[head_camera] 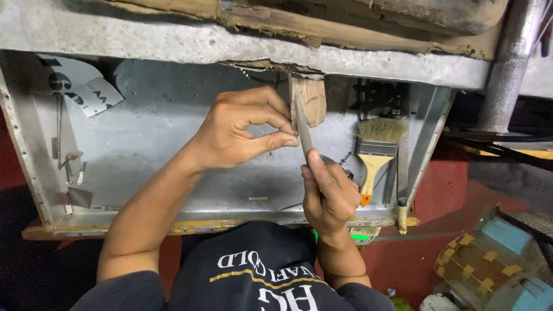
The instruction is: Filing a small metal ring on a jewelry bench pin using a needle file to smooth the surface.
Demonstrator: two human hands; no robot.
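The left hand (242, 129) pinches its thumb and forefinger shut at the upper end of a thin flat file (303, 133); the other fingers curl loosely above. The file runs from twelve o'clock, where it meets a wooden peg (311, 99) jutting from the bench (173, 132), down toward six o'clock into the right hand (329, 193). The right hand's fingers are closed around the file's lower end, thumb laid along the blade. At three o'clock of the hands a brush (375, 151) with a yellow handle lies in the metal tray.
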